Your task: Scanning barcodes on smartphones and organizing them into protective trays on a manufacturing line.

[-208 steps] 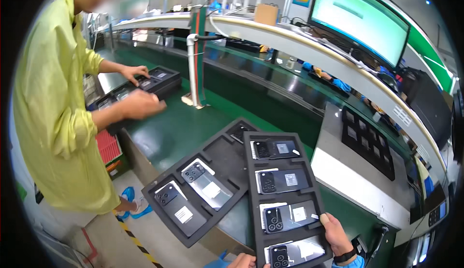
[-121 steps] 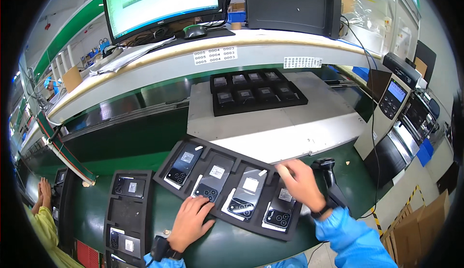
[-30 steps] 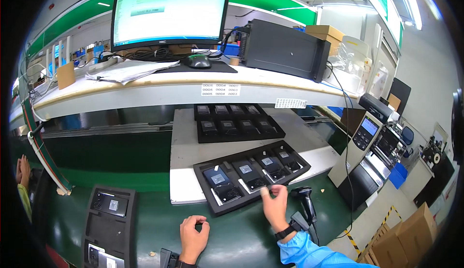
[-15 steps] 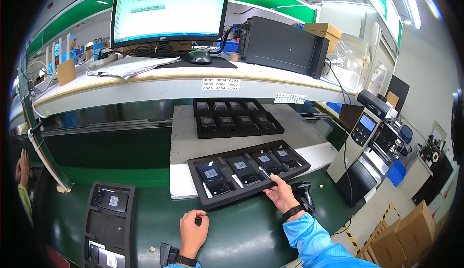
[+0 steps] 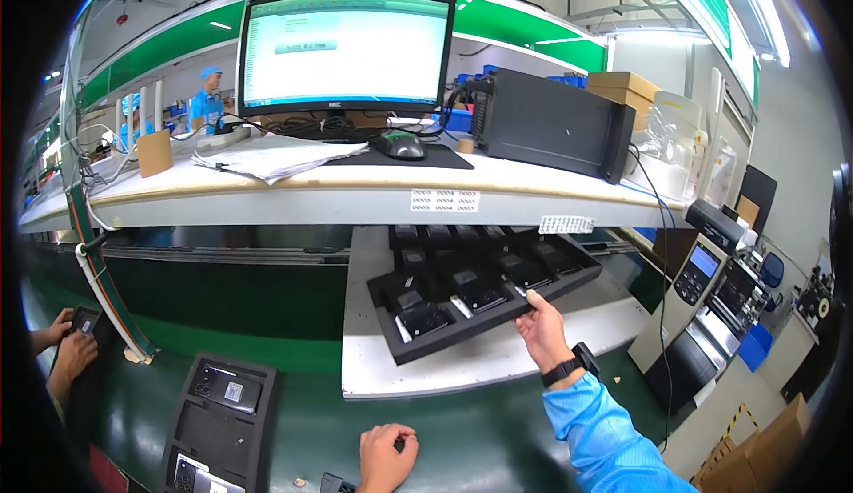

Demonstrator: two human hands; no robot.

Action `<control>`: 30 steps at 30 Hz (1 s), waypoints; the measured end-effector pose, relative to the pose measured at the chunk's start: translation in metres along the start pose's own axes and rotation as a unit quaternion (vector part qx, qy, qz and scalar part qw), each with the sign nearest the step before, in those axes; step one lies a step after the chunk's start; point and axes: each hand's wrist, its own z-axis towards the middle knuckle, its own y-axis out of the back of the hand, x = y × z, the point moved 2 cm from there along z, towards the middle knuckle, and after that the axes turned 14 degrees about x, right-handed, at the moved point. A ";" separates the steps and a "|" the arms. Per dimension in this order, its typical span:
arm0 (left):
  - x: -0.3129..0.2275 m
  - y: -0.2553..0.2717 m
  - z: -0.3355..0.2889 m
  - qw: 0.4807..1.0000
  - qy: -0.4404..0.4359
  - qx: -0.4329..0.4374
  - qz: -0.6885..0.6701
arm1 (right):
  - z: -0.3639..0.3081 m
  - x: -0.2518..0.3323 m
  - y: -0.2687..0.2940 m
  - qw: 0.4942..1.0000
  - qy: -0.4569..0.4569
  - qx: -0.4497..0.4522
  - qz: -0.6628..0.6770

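Observation:
My right hand point(image 5: 544, 331) grips the near edge of a black foam tray point(image 5: 462, 340), thumb on top and fingers below. Dark phones point(image 5: 477, 289) lie in the tray's compartments, with small silvery pieces beside some of them. Raised and tilted, the tray hangs over a white board point(image 5: 498, 364) and partly hides another black tray point(image 5: 402, 237) with phones behind it. My left hand point(image 5: 388, 457) is curled closed over the green work surface, near the lower edge. A dark bit shows inside its curl, too small to name.
At lower left lies another foam tray point(image 5: 189, 426) holding phones. A co-worker's hands point(image 5: 73, 351) handle a dark device at far left. Above runs a shelf point(image 5: 355, 193) with a monitor point(image 5: 346, 53), mouse and black case. A label printer point(image 5: 689, 289) stands to the right.
My right hand has lifted the tray and carried it forward, toward the tray behind. My left hand stays closed near the lower edge. The view has shifted; the co-worker's hands show more.

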 end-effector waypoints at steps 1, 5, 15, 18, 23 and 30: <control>-0.001 0.000 0.000 1.000 0.000 0.021 0.011 | 0.021 -0.004 -0.002 1.000 -0.002 0.001 0.006; -0.006 0.001 -0.003 1.000 0.001 0.011 0.010 | 0.109 -0.034 0.001 0.999 0.004 -0.020 0.045; -0.006 -0.002 0.003 0.998 0.033 0.059 0.015 | 0.238 -0.111 0.061 0.999 -0.003 -0.017 0.050; -0.006 -0.001 0.003 0.997 0.034 0.063 0.007 | 0.241 -0.119 0.078 0.993 0.017 -0.068 -0.097; -0.010 -0.002 0.004 0.998 0.024 0.052 0.009 | 0.237 -0.102 0.090 0.978 -0.118 -0.084 -0.153; 0.005 -0.011 0.008 0.998 0.000 0.048 0.037 | 0.172 -0.109 0.013 0.922 -0.143 -0.028 -0.358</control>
